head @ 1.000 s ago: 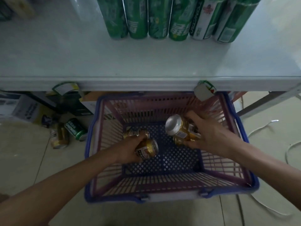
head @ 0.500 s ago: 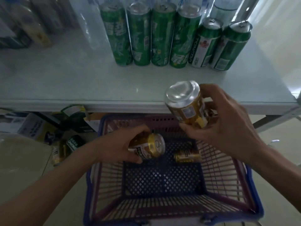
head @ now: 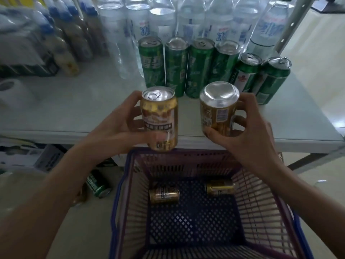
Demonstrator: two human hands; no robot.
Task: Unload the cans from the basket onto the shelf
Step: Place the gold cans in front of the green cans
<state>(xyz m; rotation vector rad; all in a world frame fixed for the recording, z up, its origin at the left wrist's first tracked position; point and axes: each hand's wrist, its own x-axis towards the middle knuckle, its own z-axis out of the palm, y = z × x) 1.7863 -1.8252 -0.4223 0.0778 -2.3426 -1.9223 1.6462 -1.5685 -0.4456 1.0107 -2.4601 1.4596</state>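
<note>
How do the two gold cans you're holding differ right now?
The left can shows its pull-tab end up; the right can shows a smooth end with no tab, so it looks upside down. The left can faces a picture label, the right a barcode panel. Both are gold, similar in size, one in the left hand, one in the right hand.

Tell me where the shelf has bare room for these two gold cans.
The shelf is bare along its front, between the green cans and the edge, widest toward the left below the brown bottles. The back is crowded: water bottles stand behind the cans.
</note>
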